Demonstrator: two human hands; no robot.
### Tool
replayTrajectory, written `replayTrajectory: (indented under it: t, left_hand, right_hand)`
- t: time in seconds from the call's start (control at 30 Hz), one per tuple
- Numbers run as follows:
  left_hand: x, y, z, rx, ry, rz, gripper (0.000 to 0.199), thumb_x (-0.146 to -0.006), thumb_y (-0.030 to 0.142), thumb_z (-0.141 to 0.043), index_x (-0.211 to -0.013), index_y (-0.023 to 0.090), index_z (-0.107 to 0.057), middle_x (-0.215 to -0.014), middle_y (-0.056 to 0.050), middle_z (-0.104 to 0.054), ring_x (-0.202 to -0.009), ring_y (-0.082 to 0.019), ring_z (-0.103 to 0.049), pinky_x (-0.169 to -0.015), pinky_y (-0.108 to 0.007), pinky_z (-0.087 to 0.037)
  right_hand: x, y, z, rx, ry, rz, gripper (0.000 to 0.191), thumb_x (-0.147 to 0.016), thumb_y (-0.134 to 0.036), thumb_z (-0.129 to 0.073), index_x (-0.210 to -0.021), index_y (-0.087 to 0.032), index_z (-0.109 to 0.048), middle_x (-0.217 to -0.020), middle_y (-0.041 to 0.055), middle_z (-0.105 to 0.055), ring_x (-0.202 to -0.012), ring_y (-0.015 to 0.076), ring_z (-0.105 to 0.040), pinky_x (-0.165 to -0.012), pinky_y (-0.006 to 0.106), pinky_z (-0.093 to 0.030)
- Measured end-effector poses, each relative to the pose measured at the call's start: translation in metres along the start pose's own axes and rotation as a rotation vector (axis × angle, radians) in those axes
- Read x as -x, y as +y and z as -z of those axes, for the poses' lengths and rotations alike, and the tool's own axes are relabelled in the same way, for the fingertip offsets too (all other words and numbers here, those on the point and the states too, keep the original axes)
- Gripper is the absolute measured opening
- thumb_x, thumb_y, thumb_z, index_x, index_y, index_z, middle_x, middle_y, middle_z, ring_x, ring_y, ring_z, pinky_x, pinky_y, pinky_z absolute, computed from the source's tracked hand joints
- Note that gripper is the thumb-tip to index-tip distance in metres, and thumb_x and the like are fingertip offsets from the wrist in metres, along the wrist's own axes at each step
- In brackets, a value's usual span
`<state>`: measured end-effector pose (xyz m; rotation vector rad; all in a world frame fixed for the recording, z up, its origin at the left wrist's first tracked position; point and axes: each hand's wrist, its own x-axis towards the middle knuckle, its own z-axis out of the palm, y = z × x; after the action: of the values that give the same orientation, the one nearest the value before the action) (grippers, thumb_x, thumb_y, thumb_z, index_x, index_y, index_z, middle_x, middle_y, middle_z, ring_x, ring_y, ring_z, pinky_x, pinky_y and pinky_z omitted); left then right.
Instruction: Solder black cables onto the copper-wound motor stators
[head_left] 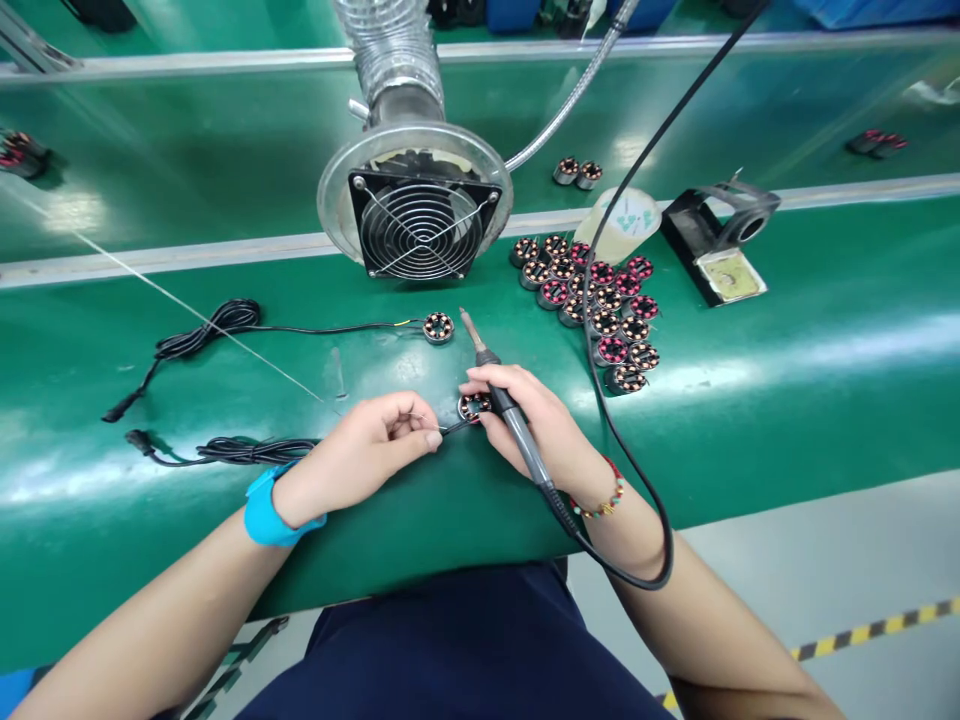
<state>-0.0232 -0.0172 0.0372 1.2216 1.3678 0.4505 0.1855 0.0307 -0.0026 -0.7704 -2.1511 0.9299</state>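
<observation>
My left hand (375,440), with a blue wristband, is closed in a pinch on a thin solder wire (247,345) that comes in from the upper left. Its thumb tip meets a black cable (454,427) leading to a small round motor stator (472,407) with copper windings. My right hand (544,425) grips a soldering iron (517,420), tip pointing up and away from the stator. Fingers of that hand also touch the stator and partly cover it. Behind them lies a second stator (438,328) joined to a coiled black cable (232,318).
A fume extractor fan (424,230) on a clear duct stands at the back. Several stators (604,322) are grouped to the right, by a pale plastic bottle (622,225) and an iron stand with sponge (731,275). The iron's cord (600,390) loops over my right forearm.
</observation>
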Motion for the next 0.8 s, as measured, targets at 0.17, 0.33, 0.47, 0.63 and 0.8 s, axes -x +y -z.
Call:
replayTrajectory:
  t: [0.17,0.33,0.47,0.63,0.8]
  left_hand:
    - [-0.002,-0.002,0.001,0.093,0.047,-0.018,0.019,-0.080,0.036,-0.060,-0.079,0.017,-0.054,-0.068,0.003,-0.050,-0.060,-0.010,-0.041,-0.055,-0.022,-0.033]
    - [-0.003,-0.004,-0.001,0.093,0.043,-0.016,0.018,-0.080,0.034,-0.060,-0.079,0.018,-0.052,-0.064,0.005,-0.043,-0.057,-0.009,-0.036,-0.053,-0.022,-0.029]
    - [-0.004,0.002,-0.005,0.115,0.080,-0.058,0.019,-0.080,0.035,-0.059,-0.079,0.017,-0.053,-0.065,0.004,-0.045,-0.057,-0.009,-0.037,-0.052,-0.021,-0.030]
    - [-0.005,0.010,-0.012,0.078,0.157,-0.118,0.030,-0.088,0.041,-0.046,-0.073,0.017,-0.055,-0.062,0.003,-0.048,-0.054,-0.009,-0.038,-0.051,-0.022,-0.031]
    - [-0.007,0.007,-0.015,0.046,0.205,-0.134,0.030,-0.089,0.038,-0.044,-0.072,0.017,-0.056,-0.062,0.002,-0.050,-0.055,-0.010,-0.040,-0.052,-0.022,-0.032]
  right_hand:
    - [0.002,-0.009,-0.012,-0.398,0.107,-0.150,0.037,-0.088,-0.017,-0.057,-0.122,-0.027,-0.045,-0.093,0.0002,-0.065,-0.084,0.0138,-0.065,-0.082,0.032,-0.055]
    - [0.001,-0.007,-0.019,-0.680,0.150,-0.259,0.037,-0.087,-0.026,-0.063,-0.120,-0.027,-0.045,-0.089,-0.0015,-0.062,-0.080,0.0123,-0.065,-0.076,0.029,-0.056]
    - [0.001,-0.008,-0.018,-0.717,0.144,-0.305,0.037,-0.087,-0.030,-0.066,-0.118,-0.026,-0.046,-0.086,-0.0021,-0.062,-0.077,0.0122,-0.066,-0.076,0.030,-0.056]
    - [0.000,-0.013,-0.017,-0.753,0.115,-0.332,0.041,-0.086,-0.031,-0.067,-0.119,-0.026,-0.044,-0.085,-0.0030,-0.061,-0.076,0.0119,-0.066,-0.073,0.028,-0.057]
    - [-0.001,-0.014,-0.019,-0.757,0.131,-0.323,0.044,-0.085,-0.030,-0.068,-0.120,-0.027,-0.042,-0.085,-0.0040,-0.060,-0.074,0.0112,-0.066,-0.070,0.026,-0.058]
